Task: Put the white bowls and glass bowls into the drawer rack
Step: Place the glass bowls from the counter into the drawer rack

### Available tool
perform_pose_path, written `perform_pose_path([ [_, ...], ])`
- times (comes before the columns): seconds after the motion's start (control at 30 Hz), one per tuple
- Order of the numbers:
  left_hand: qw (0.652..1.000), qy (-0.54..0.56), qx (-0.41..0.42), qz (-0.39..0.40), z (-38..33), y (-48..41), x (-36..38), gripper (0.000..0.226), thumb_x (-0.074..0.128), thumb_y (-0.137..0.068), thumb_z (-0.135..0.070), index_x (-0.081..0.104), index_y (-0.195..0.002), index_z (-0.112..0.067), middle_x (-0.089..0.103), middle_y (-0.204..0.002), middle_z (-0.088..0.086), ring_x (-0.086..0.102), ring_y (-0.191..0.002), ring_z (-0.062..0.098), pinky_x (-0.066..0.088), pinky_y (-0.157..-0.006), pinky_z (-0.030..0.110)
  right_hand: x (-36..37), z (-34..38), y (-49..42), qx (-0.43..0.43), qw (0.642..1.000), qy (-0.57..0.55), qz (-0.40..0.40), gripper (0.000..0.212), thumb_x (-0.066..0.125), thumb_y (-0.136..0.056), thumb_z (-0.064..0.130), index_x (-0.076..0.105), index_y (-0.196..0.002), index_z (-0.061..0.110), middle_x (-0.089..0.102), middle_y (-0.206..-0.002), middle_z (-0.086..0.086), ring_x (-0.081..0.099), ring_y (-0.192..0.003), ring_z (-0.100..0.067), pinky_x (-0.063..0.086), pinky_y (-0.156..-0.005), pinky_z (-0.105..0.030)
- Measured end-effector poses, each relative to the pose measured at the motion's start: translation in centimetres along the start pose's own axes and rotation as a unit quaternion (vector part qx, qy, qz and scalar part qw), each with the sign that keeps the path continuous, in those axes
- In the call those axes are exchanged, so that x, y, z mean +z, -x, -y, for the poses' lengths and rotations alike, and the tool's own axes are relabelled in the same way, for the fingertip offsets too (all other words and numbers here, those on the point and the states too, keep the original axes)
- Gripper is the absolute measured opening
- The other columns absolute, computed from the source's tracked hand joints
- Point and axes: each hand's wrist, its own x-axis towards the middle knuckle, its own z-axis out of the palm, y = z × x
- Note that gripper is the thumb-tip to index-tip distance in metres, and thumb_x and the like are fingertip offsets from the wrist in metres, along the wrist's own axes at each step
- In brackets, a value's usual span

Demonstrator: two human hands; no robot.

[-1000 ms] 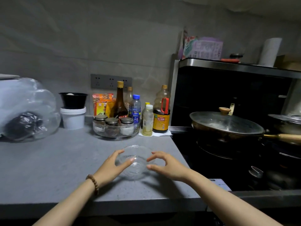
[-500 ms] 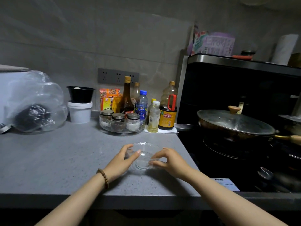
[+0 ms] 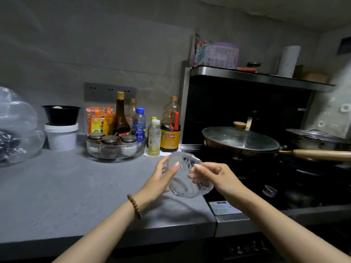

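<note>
A clear textured glass bowl (image 3: 185,182) is held tilted in the air above the right end of the grey counter (image 3: 62,188). My left hand (image 3: 159,179) grips its left rim, thumb on the near side and fingers behind the glass. My right hand (image 3: 212,177) pinches the bowl's right rim with curled fingers. No white bowl and no drawer rack are in view.
At the back of the counter stand a glass tray of spice jars (image 3: 114,149), several bottles (image 3: 170,128) and a white tub under a black bowl (image 3: 61,128). A lidded wok (image 3: 239,141) with a wooden handle sits on the stove to the right. A plastic bag (image 3: 17,128) lies far left.
The glass bowl lay flat on the counter between my hands. Both hands have now taken hold of it, lifted it and tipped it on its side.
</note>
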Motion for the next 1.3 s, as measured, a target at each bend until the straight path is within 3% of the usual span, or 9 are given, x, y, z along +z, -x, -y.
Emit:
perform_pose_path([
  [0.17, 0.990, 0.087, -0.056, 0.093, -0.7, -0.9, 7.9, 0.088, 0.053, -0.056, -0.075, 0.033, -0.132, -0.036, 0.049, -0.133, -0.004, 0.058, -0.112, 0.021, 0.059, -0.072, 0.036, -6.9, 0.5, 4.6, 0.034, 0.995, -0.077, -0.047, 0.025, 0.062, -0.076, 0.031, 0.074, -0.083, 0.011, 0.075, -0.078, -0.004, 0.067, -0.065, -0.006, 0.052, -0.063, -0.012],
  [0.4, 0.974, 0.118, -0.100, 0.168, 1.3, -1.9, 21.0, 0.096, 0.059, -0.048, -0.077, 0.041, -0.125, -0.024, 0.061, -0.122, 0.001, 0.068, -0.099, 0.017, 0.058, -0.083, 0.040, -16.9, -1.9, 12.4, 0.110, 0.983, -0.068, -0.129, 0.023, 0.065, -0.071, 0.032, 0.077, -0.075, 0.013, 0.075, -0.076, -0.003, 0.066, -0.059, -0.005, 0.052, -0.057, -0.013],
  [0.57, 0.960, 0.096, -0.125, 0.229, 4.3, -1.5, 28.3, 0.089, 0.057, -0.046, -0.084, 0.046, -0.115, -0.029, 0.064, -0.116, -0.005, 0.070, -0.088, 0.006, 0.057, -0.064, 0.023, -22.7, -4.3, 17.4, 0.191, 0.974, -0.024, -0.117, 0.031, 0.072, -0.068, 0.040, 0.077, -0.084, 0.015, 0.076, -0.083, -0.004, 0.069, -0.067, -0.006, 0.052, -0.058, -0.012],
  [0.67, 0.955, 0.064, -0.129, 0.260, 6.6, -1.6, 31.9, 0.095, 0.057, -0.044, -0.086, 0.044, -0.118, -0.029, 0.063, -0.113, -0.005, 0.070, -0.086, 0.004, 0.056, -0.065, 0.022, -25.4, -6.2, 19.7, 0.246, 0.965, -0.012, -0.085, 0.038, 0.079, -0.066, 0.044, 0.075, -0.091, 0.015, 0.075, -0.093, -0.008, 0.070, -0.076, -0.010, 0.057, -0.069, -0.020],
  [0.87, 0.940, 0.039, -0.152, 0.302, 11.0, -2.0, 37.1, 0.082, 0.057, -0.061, -0.070, 0.040, -0.125, -0.023, 0.056, -0.109, -0.009, 0.065, -0.074, -0.011, 0.050, -0.054, 0.010, -28.3, -11.3, 22.5, 0.327, 0.939, -0.035, -0.100, 0.038, 0.080, -0.063, 0.035, 0.072, -0.091, 0.011, 0.077, -0.093, -0.006, 0.073, -0.078, -0.010, 0.055, -0.067, -0.016],
  [1.07, 0.935, 0.011, -0.207, 0.289, 16.2, -3.5, 40.7, 0.064, 0.054, -0.082, -0.054, 0.038, -0.133, -0.018, 0.054, -0.130, 0.001, 0.058, -0.105, 0.007, 0.054, -0.071, 0.019, -30.4, -16.3, 22.9, 0.381, 0.912, -0.056, -0.142, 0.028, 0.079, -0.058, 0.034, 0.078, -0.080, 0.016, 0.077, -0.082, -0.004, 0.072, -0.071, -0.008, 0.057, -0.064, -0.014],
  [1.17, 0.935, -0.086, -0.184, 0.291, 19.4, -4.0, 41.4, 0.065, 0.052, -0.086, -0.051, 0.034, -0.138, -0.017, 0.044, -0.141, 0.003, 0.046, -0.123, 0.015, 0.041, -0.099, 0.027, -31.6, -19.3, 22.7, 0.420, 0.886, -0.067, -0.184, 0.015, 0.074, -0.069, 0.019, 0.074, -0.081, 0.009, 0.076, -0.074, -0.004, 0.071, -0.061, -0.007, 0.054, -0.052, -0.013],
  [1.23, 0.926, -0.149, -0.162, 0.306, 21.6, -4.1, 41.4, 0.064, 0.053, -0.088, -0.047, 0.033, -0.139, -0.015, 0.038, -0.146, 0.005, 0.040, -0.130, 0.017, 0.032, -0.106, 0.027, -32.4, -21.5, 22.6, 0.451, 0.866, -0.054, -0.210, 0.004, 0.069, -0.080, 0.010, 0.072, -0.078, 0.007, 0.075, -0.068, -0.003, 0.068, -0.054, -0.007, 0.053, -0.048, -0.014],
  [1.3, 0.903, -0.234, -0.134, 0.335, 23.7, -4.1, 41.4, 0.069, 0.051, -0.088, -0.049, 0.029, -0.143, -0.013, 0.032, -0.151, 0.005, 0.031, -0.137, 0.018, 0.026, -0.112, 0.027, -33.1, -23.7, 22.5, 0.489, 0.844, -0.034, -0.220, 0.009, 0.067, -0.083, 0.010, 0.071, -0.075, 0.008, 0.074, -0.067, -0.003, 0.064, -0.052, -0.010, 0.052, -0.047, -0.016],
])
